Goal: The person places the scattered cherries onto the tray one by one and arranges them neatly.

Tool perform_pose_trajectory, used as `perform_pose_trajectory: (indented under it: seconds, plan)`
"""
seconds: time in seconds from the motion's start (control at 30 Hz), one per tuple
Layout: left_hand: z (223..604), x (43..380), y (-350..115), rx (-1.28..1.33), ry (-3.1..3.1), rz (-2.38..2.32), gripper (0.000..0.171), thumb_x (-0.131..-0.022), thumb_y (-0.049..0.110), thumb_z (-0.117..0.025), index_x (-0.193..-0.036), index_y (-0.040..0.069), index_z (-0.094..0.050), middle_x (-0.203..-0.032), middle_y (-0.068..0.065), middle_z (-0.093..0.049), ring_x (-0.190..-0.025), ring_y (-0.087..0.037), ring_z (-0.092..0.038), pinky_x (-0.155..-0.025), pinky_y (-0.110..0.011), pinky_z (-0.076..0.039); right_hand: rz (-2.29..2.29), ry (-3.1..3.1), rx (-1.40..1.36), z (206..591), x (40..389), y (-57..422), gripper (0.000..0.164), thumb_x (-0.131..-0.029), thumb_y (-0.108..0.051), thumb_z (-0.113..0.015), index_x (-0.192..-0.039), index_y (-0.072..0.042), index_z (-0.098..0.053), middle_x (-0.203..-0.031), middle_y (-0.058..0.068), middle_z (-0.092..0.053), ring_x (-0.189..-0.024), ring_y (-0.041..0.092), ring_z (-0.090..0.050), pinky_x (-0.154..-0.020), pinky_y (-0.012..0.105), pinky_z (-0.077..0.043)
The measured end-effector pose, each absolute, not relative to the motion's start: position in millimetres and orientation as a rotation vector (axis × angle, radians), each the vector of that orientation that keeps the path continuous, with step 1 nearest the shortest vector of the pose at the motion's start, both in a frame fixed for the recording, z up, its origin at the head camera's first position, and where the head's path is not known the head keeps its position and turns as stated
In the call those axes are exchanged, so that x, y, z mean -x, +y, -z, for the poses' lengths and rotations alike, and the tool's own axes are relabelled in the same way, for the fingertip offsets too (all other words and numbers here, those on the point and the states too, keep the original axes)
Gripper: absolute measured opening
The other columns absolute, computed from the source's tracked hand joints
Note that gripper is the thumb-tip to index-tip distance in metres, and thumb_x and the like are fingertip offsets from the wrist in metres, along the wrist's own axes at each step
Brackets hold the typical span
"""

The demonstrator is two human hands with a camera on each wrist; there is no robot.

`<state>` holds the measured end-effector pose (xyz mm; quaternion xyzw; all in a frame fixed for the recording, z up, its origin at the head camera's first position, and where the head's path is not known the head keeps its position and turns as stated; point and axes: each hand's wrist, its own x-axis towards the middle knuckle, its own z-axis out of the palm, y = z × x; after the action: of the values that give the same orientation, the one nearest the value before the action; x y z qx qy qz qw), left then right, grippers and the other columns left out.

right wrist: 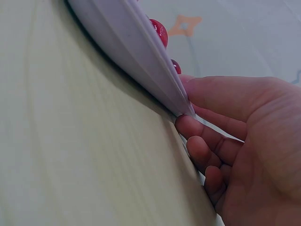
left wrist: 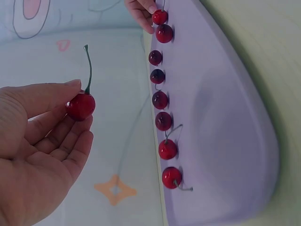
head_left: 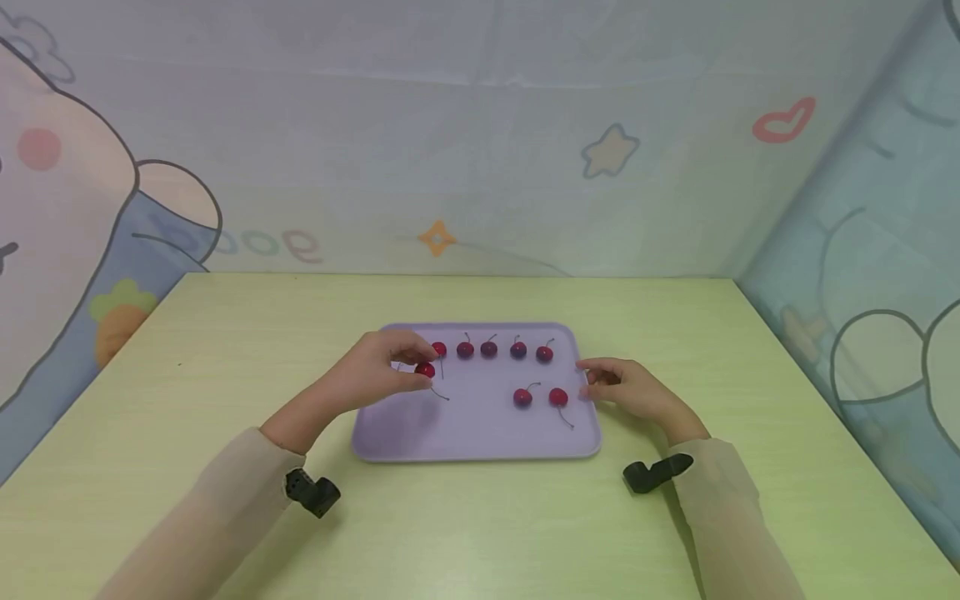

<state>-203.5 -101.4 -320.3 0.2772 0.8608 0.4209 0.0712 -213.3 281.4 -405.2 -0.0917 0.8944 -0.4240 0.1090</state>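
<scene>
My left hand (head_left: 378,367) is over the left part of the lilac tray (head_left: 465,442). Its thumb and fingers pinch a red cherry (left wrist: 81,106), whose green stem points away from the palm. At the tray's right edge, my right hand (head_left: 630,387) grips the rim, thumb on top and curled fingers against the underside in the right wrist view. Several cherries (head_left: 489,349) with stems lie in a row along the tray's far side. Two more, a dark one (head_left: 522,397) and a brighter one (head_left: 558,397), lie nearer the right hand.
The tray lies on a pale yellow-green table (head_left: 480,533). A printed cloth backdrop (head_left: 480,167) hangs behind the table and along its sides. Each sleeve carries a black wrist camera, on the left arm (head_left: 312,493) and on the right arm (head_left: 656,473).
</scene>
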Motion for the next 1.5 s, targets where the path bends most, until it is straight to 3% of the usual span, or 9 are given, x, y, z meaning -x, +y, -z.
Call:
perform_pose_trajectory:
  seconds: [0.3, 0.57, 1.5]
  plan:
    - [332, 214, -73, -0.855, 2.559, -1.288, 0.027, -0.079, 0.002, -0.074, -0.105, -0.002, -0.069, -0.106, -0.016, -0.069, -0.100, -0.026, -0.065, -0.094, -0.040, -0.049, 1.249, 2.625, 0.260, 406, 214, 282, 0.049, -0.089, -0.020, -0.069, -0.133, -0.005, -0.057, -0.103, 0.009, -0.056, -0.097, 0.024, -0.047, -0.081, 0.031, -0.041]
    - [341, 221, -54, -0.814, 2.537, -1.227, 0.031, -0.081, 0.004, -0.074, -0.111, -0.002, -0.068, -0.109, -0.014, -0.068, -0.106, -0.026, -0.063, -0.096, -0.040, -0.048, 1.241, 2.630, 0.276, 407, 215, 282, 0.050, -0.088, -0.022, -0.070, -0.133, -0.005, -0.057, -0.103, 0.008, -0.056, -0.096, 0.022, -0.047, -0.080, 0.030, -0.041]
    - [370, 234, -16, -0.743, 2.547, -1.023, 0.028, -0.081, 0.003, -0.074, -0.108, 0.005, -0.070, -0.104, -0.006, -0.069, -0.100, -0.019, -0.062, -0.088, -0.032, -0.051, 1.240, 2.631, 0.254, 403, 213, 280, 0.049, -0.089, -0.021, -0.069, -0.133, -0.006, -0.057, -0.106, 0.009, -0.057, -0.097, 0.022, -0.047, -0.080, 0.030, -0.041]
